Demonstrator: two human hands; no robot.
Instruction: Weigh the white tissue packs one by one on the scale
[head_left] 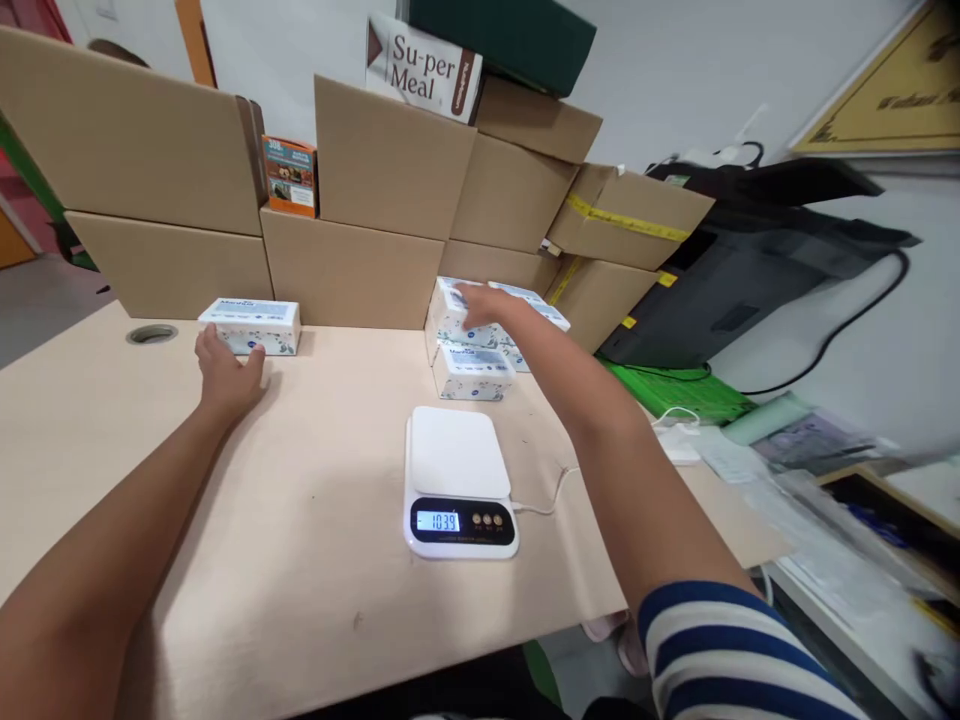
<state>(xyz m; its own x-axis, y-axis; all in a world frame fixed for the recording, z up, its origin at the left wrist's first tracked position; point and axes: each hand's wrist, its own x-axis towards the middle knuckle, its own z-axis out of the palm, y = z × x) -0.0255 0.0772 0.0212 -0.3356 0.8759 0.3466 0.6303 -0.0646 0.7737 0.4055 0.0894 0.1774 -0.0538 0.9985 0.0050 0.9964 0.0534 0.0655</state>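
My left hand [229,380] is at the front of a white tissue pack [274,342] with a blue and floral print, lying at the back left of the table. Its thumb and fingers are spread apart, touching or very close to the pack's front. Farther right, my right hand [487,303] reaches over a small stack of similar packs. Its fingers and thumb are bent round the upper tissue pack [448,318]. A lower tissue pack [474,385] sits in front, and another tissue pack [551,310] shows behind my wrist. Nearer me stands a white digital scale [459,455], its display lit and reading about 103.9.
Large cardboard boxes [352,270] line the table's back edge, with a small orange box [291,180] between the upper ones. A white cable [551,500] runs right from the scale. A dark grey printer [690,290] stands at the right. A round cable hole [152,334] is at the back left.
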